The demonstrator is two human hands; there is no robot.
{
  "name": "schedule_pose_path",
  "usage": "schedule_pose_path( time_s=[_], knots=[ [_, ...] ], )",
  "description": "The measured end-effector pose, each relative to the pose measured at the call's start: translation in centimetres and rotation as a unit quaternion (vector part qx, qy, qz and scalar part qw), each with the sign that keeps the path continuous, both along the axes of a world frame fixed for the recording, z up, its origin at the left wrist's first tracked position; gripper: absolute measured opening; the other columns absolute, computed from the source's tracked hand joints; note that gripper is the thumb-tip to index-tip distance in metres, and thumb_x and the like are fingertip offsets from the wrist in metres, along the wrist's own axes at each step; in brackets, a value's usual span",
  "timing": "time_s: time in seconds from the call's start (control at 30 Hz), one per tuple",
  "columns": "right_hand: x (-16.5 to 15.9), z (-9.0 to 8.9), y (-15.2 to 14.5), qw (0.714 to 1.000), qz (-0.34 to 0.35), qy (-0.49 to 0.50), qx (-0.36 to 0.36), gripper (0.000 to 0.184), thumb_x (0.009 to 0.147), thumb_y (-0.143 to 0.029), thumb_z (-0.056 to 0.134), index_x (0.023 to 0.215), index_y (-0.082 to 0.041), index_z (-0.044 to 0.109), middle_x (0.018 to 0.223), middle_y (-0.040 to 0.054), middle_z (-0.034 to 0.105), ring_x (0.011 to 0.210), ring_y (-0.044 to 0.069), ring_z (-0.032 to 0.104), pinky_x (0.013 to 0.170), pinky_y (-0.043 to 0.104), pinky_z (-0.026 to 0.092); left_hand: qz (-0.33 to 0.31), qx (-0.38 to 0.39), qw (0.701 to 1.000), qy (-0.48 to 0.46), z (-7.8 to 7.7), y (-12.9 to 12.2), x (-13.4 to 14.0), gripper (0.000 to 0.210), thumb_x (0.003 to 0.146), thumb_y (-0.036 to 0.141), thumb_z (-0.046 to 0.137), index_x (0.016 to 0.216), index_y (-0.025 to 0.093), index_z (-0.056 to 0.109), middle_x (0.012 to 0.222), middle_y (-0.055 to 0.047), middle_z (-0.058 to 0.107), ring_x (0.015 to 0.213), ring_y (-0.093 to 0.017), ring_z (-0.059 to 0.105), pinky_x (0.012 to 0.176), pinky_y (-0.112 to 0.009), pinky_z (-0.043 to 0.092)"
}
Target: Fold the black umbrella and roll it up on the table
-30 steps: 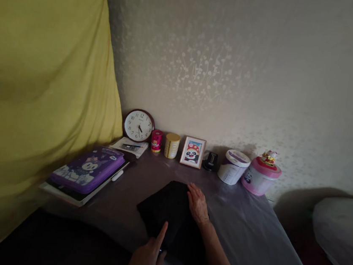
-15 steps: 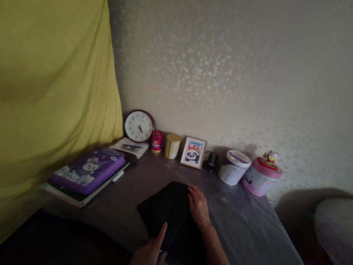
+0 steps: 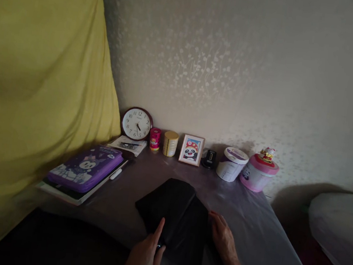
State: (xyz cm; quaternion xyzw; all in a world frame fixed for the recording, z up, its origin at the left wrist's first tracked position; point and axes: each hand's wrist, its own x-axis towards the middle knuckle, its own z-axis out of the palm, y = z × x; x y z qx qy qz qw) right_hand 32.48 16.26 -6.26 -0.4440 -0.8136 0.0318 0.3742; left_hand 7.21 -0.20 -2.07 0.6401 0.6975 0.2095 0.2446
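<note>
A black piece of panelled fabric, which looks like a loosely folded umbrella (image 3: 175, 211), lies on the table in front of me. My left hand (image 3: 146, 252) is at its near left side, the index finger stretched forward over the cloth. The other fingers curl round its near end, where a small shiny bit shows between thumb and index finger. At the right edge of the fabric is my right hand (image 3: 223, 238), fingers bent and closed at the edge. Its fingertips are partly hidden.
Along the wall stand a clock (image 3: 137, 123), a red can (image 3: 155, 139), a yellow-lidded can (image 3: 170, 143), a framed panda picture (image 3: 191, 150), a black object (image 3: 209, 159), and two tubs (image 3: 231, 166). A purple case (image 3: 87, 169) lies on books at left, beside a yellow curtain (image 3: 43, 70).
My right hand has moved from the top of the black fabric down and right to its right edge. A panel now lies spread to the right. My left hand stays nearly in place.
</note>
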Motion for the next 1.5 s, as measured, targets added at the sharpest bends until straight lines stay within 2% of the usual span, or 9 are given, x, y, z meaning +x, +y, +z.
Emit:
schedule_pose_path(
  time_s=[0.2, 0.4, 0.67, 0.9, 1.03, 1.17, 1.3, 1.37, 1.5],
  knots=[
    [-0.5, 0.1, -1.8, 0.999, 0.017, 0.017, -0.021, 0.031, 0.088, -0.019, 0.037, 0.107, -0.023, 0.061, 0.113, 0.0056, 0.064, 0.095, 0.018, 0.066, 0.077, 0.031, 0.058, -0.002, 0.006, 1.0, -0.003, -0.4, 0.1, -0.1, 0.063, 0.089, 0.026, 0.029, 0.147, 0.014, 0.008, 0.13, -0.013, 0.055, 0.106, -0.02, 0.06, 0.094, -0.029, 0.042],
    [-1.6, 0.9, -2.8, 0.997, 0.056, 0.043, -0.018, 0.027, 0.09, -0.019, 0.038, 0.106, -0.023, 0.06, 0.118, 0.007, 0.062, 0.103, 0.019, 0.063, 0.084, 0.034, 0.056, -0.001, 0.011, 1.0, -0.002, -0.4, 0.0, -0.1, 0.062, 0.09, 0.027, 0.03, 0.147, 0.016, 0.009, 0.132, -0.011, 0.053, 0.107, -0.019, 0.059, 0.092, -0.027, 0.042],
    [-2.3, 2.3, -3.6, 0.995, 0.091, 0.049, -0.015, 0.026, 0.09, -0.019, 0.039, 0.105, -0.024, 0.06, 0.12, 0.0076, 0.06, 0.104, 0.019, 0.063, 0.085, 0.034, 0.055, 0.003, 0.018, 1.0, -0.008, -1.0, 0.0, -0.2, 0.061, 0.091, 0.029, 0.028, 0.147, 0.016, 0.008, 0.122, -0.013, 0.061, 0.098, -0.02, 0.063, 0.086, -0.029, 0.046],
    [-3.4, 3.9, -3.9, 0.99, 0.131, 0.04, -0.017, 0.022, 0.092, -0.024, 0.039, 0.099, -0.024, 0.06, 0.118, 0.0073, 0.061, 0.1, 0.018, 0.064, 0.082, 0.031, 0.055, 0.005, 0.013, 1.0, -0.02, -0.3, 0.0, -0.3, 0.061, 0.09, 0.029, 0.03, 0.147, 0.017, 0.011, 0.124, -0.012, 0.06, 0.103, -0.019, 0.061, 0.091, -0.028, 0.043],
    [-4.1, 4.8, -3.7, 0.989, 0.134, 0.056, -0.006, 0.02, 0.093, -0.023, 0.038, 0.099, -0.024, 0.057, 0.113, 0.007, 0.063, 0.099, 0.017, 0.064, 0.083, 0.03, 0.054, 0.012, -0.003, 0.998, -0.058, 0.1, 0.0, -0.5, 0.062, 0.089, 0.029, 0.032, 0.147, 0.017, 0.012, 0.126, -0.011, 0.059, 0.107, -0.019, 0.06, 0.092, -0.028, 0.043],
    [-5.6, 6.1, -2.8, 0.986, 0.145, 0.078, 0.023, 0.019, 0.093, -0.021, 0.039, 0.102, -0.024, 0.055, 0.112, 0.007, 0.062, 0.102, 0.016, 0.062, 0.085, 0.029, 0.052, 0.019, 0.005, 0.989, -0.147, 0.5, 0.2, -1.0, 0.063, 0.089, 0.033, 0.035, 0.146, 0.016, 0.015, 0.129, -0.01, 0.057, 0.114, -0.018, 0.056, 0.097, -0.029, 0.041],
    [-8.0, 8.1, -1.7, 0.983, 0.15, 0.094, 0.047, 0.018, 0.093, -0.02, 0.039, 0.099, -0.022, 0.055, 0.112, 0.0078, 0.061, 0.102, 0.016, 0.061, 0.087, 0.031, 0.051, 0.014, 0.03, 0.973, -0.227, 0.4, 0.5, -1.3, 0.065, 0.087, 0.035, 0.038, 0.144, 0.01, 0.02, 0.143, -0.011, 0.04, 0.13, -0.017, 0.04, 0.108, -0.031, 0.031],
    [-9.4, 8.8, -1.3, 0.981, 0.157, 0.096, 0.053, 0.019, 0.092, -0.021, 0.039, 0.099, -0.022, 0.056, 0.112, 0.0082, 0.06, 0.102, 0.017, 0.06, 0.087, 0.031, 0.051, 0.011, 0.031, 0.967, -0.254, 0.1, 0.7, -1.4, 0.066, 0.086, 0.035, 0.04, 0.144, 0.01, 0.021, 0.145, -0.01, 0.038, 0.133, -0.017, 0.035, 0.111, -0.032, 0.028],
    [-11.8, 8.7, -0.7, 0.979, 0.175, 0.086, 0.06, 0.022, 0.093, -0.019, 0.037, 0.099, -0.022, 0.058, 0.112, 0.0081, 0.06, 0.101, 0.016, 0.06, 0.087, 0.03, 0.051, 0.005, 0.024, 0.968, -0.252, -0.3, 0.8, -1.6, 0.065, 0.086, 0.035, 0.041, 0.144, 0.013, 0.023, 0.143, -0.008, 0.042, 0.131, -0.017, 0.038, 0.11, -0.032, 0.029]
  ],
)
